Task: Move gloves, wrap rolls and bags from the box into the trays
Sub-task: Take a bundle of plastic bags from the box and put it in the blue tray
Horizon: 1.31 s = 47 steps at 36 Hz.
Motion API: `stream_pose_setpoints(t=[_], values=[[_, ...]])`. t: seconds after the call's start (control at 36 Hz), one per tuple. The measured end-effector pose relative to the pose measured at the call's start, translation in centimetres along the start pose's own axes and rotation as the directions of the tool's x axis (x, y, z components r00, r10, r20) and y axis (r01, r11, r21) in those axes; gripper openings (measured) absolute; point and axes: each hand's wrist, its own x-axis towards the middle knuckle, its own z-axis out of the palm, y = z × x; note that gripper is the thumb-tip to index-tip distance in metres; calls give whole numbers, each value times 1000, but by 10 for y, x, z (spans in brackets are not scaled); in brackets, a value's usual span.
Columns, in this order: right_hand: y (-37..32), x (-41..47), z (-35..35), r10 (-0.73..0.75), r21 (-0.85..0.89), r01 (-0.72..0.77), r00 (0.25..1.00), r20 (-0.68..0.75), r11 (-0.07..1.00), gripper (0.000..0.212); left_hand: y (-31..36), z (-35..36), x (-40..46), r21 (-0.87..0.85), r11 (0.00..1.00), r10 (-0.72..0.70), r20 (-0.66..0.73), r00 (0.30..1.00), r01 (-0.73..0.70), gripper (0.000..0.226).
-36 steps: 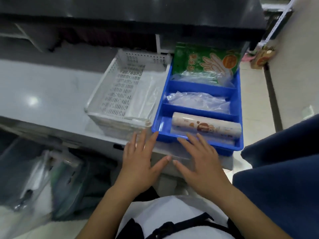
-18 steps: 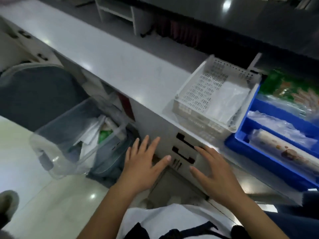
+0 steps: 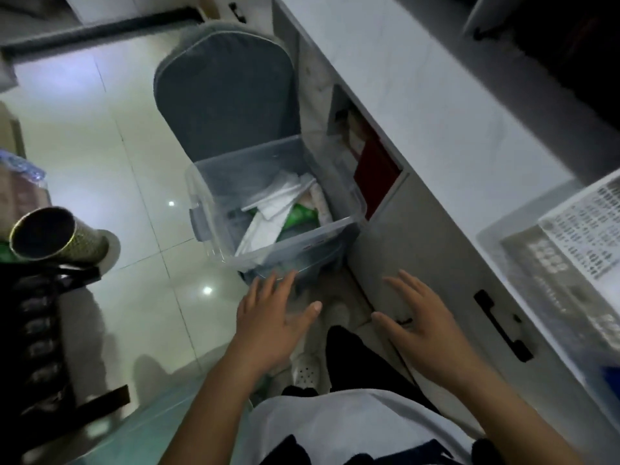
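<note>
Looking down from the head cam, both hands are out in front with fingers spread and nothing in them. The left hand (image 3: 273, 322) hovers palm-down just short of the near edge of the clear plastic storage box with grey side latches (image 3: 214, 209), which sits on the glossy pale tiled floor (image 3: 110, 162). Can't tell if the fingertips actually touch the box; they're blurred. The right hand (image 3: 424, 325) is spread too, in front of the white cabinet front under the counter, close to a black bar handle (image 3: 501, 325) but apart from it.

Inside the box there's a jumble: white flat packs or bags (image 3: 275, 209) leaning at angles, plus a green packet (image 3: 302, 216) poking out beneath them. There's printing on the green one, but it's way too smeared to read, so no brand from me.

The box stands right against the cabinet, beside an open cubby holding something dark red (image 3: 372, 166). Behind the box is a grey padded chair seat (image 3: 228, 95).

Up on the white counter (image 3: 419, 95), far right, the white perforated plastic tray (image 3: 577, 236) is partly in shot, and a sliver of the blue tray (image 3: 609, 372) shows at the edge below it.

Off to the left there's a cardboard tube with a patterned green outside (image 3: 50, 236) lying on a dark rack (image 3: 37, 330).
</note>
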Motion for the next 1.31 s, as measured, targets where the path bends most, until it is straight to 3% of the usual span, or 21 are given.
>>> stream_pose_setpoints(t=[0.22, 0.33, 0.47, 0.64, 0.81, 0.89, 0.97, 1.11, 1.19, 1.31], values=[[-34, 108, 3, -161, 82, 150, 976, 148, 985, 64, -5, -46, 47, -26, 994, -104, -34, 994, 104, 74], [-50, 172, -8, -215, 106, 198, 959, 186, 975, 65, 2, -75, 80, 67, 981, -182, -18, 983, 183, 77], [-61, 246, -12, -245, 217, 198, 946, 214, 956, 65, 18, -104, 118, 128, 979, -158, 0, 987, 156, 78], [-58, 316, 6, -200, 189, 147, 931, 307, 971, 75, 15, -117, 165, 165, 970, -184, 21, 983, 179, 82], [-53, 352, 29, -121, 89, 93, 909, 399, 992, 65, -5, -114, 203, 187, 972, -172, 137, 976, 145, 90], [-55, 363, 38, -32, -2, 39, 850, 525, 999, 61, -26, -114, 229, 190, 971, -181, 192, 964, 144, 90], [-65, 372, 46, -6, -5, 11, 814, 581, 1000, 59, -57, -109, 262, 78, 985, -166, 209, 964, 153, 91], [-85, 392, 66, -49, 6, 54, 857, 513, 999, 55, -98, -92, 320, -200, 950, -207, 181, 961, 242, 75], [-81, 412, 99, 62, -25, -57, 858, 510, 998, 54, -131, -71, 356, -306, 929, -187, 103, 977, 210, 71], [-53, 433, 158, 321, -331, -140, 739, 593, 933, 49, -165, -48, 406, -287, 945, -153, 46, 987, 159, 72]])
